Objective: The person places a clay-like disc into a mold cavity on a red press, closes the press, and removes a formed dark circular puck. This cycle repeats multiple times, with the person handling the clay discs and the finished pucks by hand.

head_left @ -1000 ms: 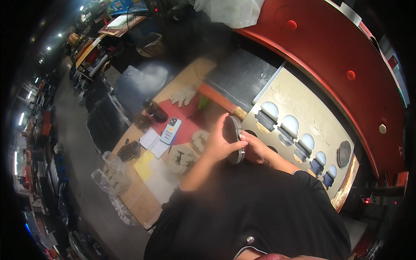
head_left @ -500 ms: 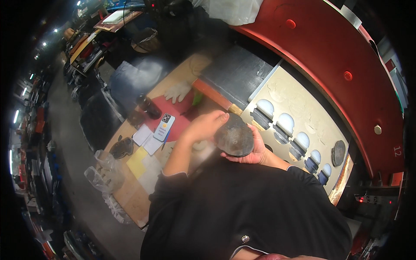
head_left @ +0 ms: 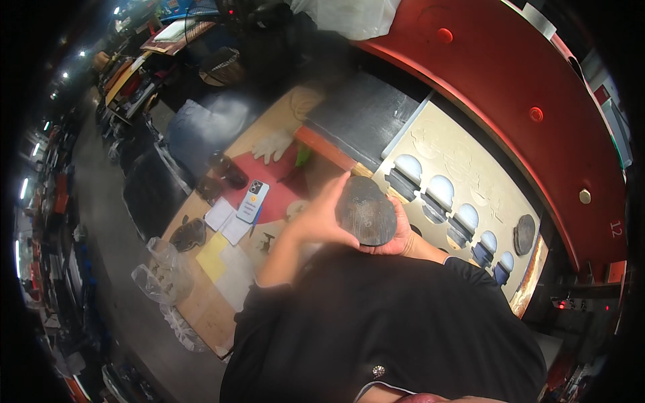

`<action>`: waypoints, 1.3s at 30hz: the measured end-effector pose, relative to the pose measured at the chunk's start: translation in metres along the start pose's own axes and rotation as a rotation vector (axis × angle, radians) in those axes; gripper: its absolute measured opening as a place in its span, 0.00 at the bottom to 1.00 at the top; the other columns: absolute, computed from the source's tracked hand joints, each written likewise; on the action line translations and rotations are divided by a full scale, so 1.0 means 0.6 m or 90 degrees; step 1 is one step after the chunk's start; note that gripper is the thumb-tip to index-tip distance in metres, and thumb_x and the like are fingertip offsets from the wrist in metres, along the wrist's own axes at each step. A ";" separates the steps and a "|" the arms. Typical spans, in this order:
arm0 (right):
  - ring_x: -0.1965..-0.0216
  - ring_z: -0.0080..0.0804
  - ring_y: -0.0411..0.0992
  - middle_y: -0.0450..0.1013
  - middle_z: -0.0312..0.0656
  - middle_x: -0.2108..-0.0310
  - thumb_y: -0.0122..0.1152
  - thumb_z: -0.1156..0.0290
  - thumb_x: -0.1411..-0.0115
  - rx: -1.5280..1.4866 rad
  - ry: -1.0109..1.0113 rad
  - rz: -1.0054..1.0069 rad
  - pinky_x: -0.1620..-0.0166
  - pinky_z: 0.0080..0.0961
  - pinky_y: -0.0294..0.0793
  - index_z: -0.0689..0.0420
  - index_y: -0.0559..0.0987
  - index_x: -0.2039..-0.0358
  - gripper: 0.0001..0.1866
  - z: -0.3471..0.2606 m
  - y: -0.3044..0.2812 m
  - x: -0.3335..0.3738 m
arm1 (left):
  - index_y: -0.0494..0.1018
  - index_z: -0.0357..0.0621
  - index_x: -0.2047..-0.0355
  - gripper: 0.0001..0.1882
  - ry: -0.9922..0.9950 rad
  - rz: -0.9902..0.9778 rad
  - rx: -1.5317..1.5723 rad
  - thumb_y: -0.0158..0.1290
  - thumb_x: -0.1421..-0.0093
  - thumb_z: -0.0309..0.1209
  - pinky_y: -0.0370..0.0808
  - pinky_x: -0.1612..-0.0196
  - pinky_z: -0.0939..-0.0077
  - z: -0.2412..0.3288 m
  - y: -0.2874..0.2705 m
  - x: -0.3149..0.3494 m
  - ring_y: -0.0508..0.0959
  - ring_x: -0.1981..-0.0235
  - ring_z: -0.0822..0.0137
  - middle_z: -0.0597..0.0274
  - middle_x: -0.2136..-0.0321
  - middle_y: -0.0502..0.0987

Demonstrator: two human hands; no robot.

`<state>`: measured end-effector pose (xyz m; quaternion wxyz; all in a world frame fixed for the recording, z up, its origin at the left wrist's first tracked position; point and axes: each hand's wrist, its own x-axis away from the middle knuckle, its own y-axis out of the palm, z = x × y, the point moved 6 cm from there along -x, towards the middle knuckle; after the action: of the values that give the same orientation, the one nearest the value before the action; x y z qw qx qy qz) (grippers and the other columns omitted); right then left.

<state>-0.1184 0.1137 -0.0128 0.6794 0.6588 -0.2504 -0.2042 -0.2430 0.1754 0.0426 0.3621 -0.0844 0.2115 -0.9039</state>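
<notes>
Above the bench's front edge I hold a dark grey, rounded stack of flat pieces (head_left: 367, 211) between both hands. My left hand (head_left: 321, 213) is curved round its left side, with the thumb at the near edge and the fingers at the far edge. My right hand (head_left: 402, 232) cups it from the right and below; most of its fingers are hidden behind the stack. Right of my hands lies a beige sheet (head_left: 463, 158) with a row of several rounded cutouts (head_left: 440, 195). A similar dark stack (head_left: 524, 235) rests at the sheet's right end.
A red machine beam (head_left: 490, 74) spans the far right side. On the wooden table (head_left: 201, 302) at left are a phone (head_left: 253, 200), papers (head_left: 230, 221), a pale glove (head_left: 272, 146), dark glasses (head_left: 189, 234) and a clear plastic bag (head_left: 161, 275). A black panel (head_left: 363, 114) adjoins the sheet.
My left hand has shifted from the top left of the stack to spread round its left side, thumb now at the near edge. The stack is turned slightly and stays in my right hand.
</notes>
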 end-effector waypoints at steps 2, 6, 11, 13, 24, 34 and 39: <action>0.43 0.43 0.67 0.68 0.42 0.42 0.56 0.42 0.46 -0.013 -0.012 0.005 0.42 0.51 0.65 0.49 0.71 0.42 0.35 0.000 -0.004 0.002 | 0.40 0.40 0.31 0.74 0.069 0.039 -0.011 0.77 0.73 0.42 0.55 0.33 0.61 0.020 0.010 0.001 0.53 0.33 0.50 0.45 0.34 0.49; 0.44 0.42 0.69 0.70 0.42 0.44 0.60 0.46 0.47 0.022 -0.044 0.014 0.41 0.47 0.66 0.52 0.73 0.44 0.33 -0.003 -0.009 0.002 | 0.39 0.42 0.30 0.76 0.096 0.058 -0.055 0.77 0.75 0.42 0.56 0.34 0.60 0.037 0.016 0.005 0.53 0.33 0.50 0.46 0.34 0.47; 0.45 0.41 0.69 0.71 0.43 0.45 0.63 0.49 0.48 0.027 -0.042 0.016 0.41 0.46 0.66 0.52 0.73 0.45 0.32 -0.003 -0.010 0.003 | 0.40 0.42 0.30 0.75 0.111 0.072 -0.106 0.77 0.74 0.41 0.56 0.34 0.60 0.048 0.017 0.015 0.53 0.33 0.48 0.45 0.34 0.47; 0.45 0.41 0.69 0.71 0.43 0.45 0.63 0.49 0.48 0.042 -0.050 0.030 0.41 0.45 0.66 0.53 0.73 0.45 0.32 -0.003 -0.012 0.002 | 0.41 0.42 0.30 0.74 0.107 0.074 -0.113 0.76 0.74 0.41 0.57 0.34 0.60 0.050 0.018 0.017 0.53 0.33 0.48 0.45 0.34 0.48; 0.45 0.40 0.69 0.71 0.43 0.46 0.65 0.50 0.48 0.056 -0.066 0.044 0.41 0.44 0.67 0.53 0.73 0.45 0.32 -0.008 -0.018 0.007 | 0.43 0.48 0.30 0.72 0.109 0.083 -0.101 0.76 0.73 0.42 0.57 0.34 0.56 0.049 0.018 0.016 0.52 0.33 0.43 0.42 0.34 0.48; 0.42 0.39 0.67 0.69 0.41 0.43 0.69 0.50 0.51 0.061 -0.070 0.048 0.39 0.44 0.64 0.51 0.71 0.44 0.36 -0.005 -0.005 -0.012 | 0.40 0.44 0.30 0.72 0.067 0.070 -0.016 0.76 0.71 0.39 0.52 0.32 0.58 0.019 0.006 0.015 0.49 0.31 0.48 0.46 0.32 0.46; 0.40 0.37 0.64 0.65 0.41 0.40 0.67 0.46 0.50 0.087 -0.047 0.009 0.38 0.44 0.63 0.50 0.67 0.40 0.40 0.001 0.025 -0.026 | 0.43 0.44 0.30 0.71 0.076 0.058 0.110 0.76 0.70 0.37 0.51 0.32 0.61 -0.015 -0.007 0.010 0.49 0.30 0.53 0.48 0.32 0.48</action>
<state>-0.1319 0.1236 0.0012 0.6246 0.6937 -0.2933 -0.2064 -0.2531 0.1770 0.0362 0.3951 0.0110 0.1578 -0.9049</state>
